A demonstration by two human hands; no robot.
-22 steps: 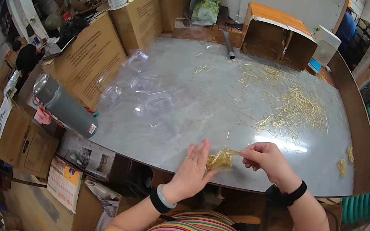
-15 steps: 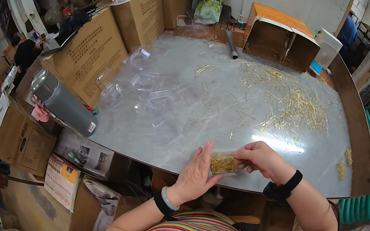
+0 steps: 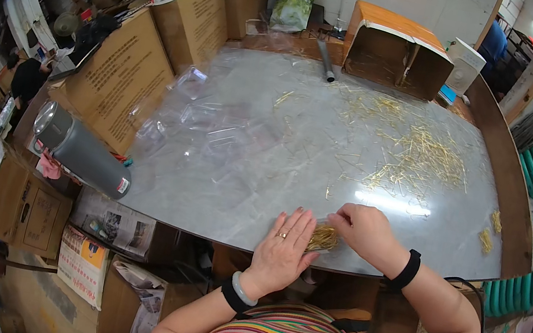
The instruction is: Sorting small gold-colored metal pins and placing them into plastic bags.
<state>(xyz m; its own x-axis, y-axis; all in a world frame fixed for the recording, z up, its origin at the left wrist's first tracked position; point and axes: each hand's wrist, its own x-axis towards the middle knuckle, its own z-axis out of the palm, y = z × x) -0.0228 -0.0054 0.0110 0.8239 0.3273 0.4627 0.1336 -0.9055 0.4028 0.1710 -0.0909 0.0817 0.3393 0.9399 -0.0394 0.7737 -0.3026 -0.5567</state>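
A small clear plastic box [image 3: 323,238] filled with thin gold-coloured metal pins lies at the table's near edge. My left hand [image 3: 283,246] rests flat against its left side, fingers stretched out and thumb apart, covering part of it. At the box's far right corner, the fingers of my right hand [image 3: 358,228] are closed in a pinch on its edge; the fingertips are partly hidden. A loose heap of gold pins [image 3: 425,153] is spread over the table's right side, with more pins scattered toward the middle.
Several clear plastic boxes [image 3: 222,135] lie on the grey table [image 3: 240,197] at left. A grey thermos [image 3: 84,151] stands at the left edge beside tall cardboard cartons [image 3: 113,79]. At the back are a dark tube [image 3: 326,61] and an open orange-topped box [image 3: 400,52]. A wooden rim [image 3: 508,159] bounds the right.
My left hand has tilted flatter, its fingers now lying over more of the box's left part. My right hand has shifted slightly left along the far edge. The view has moved slightly.
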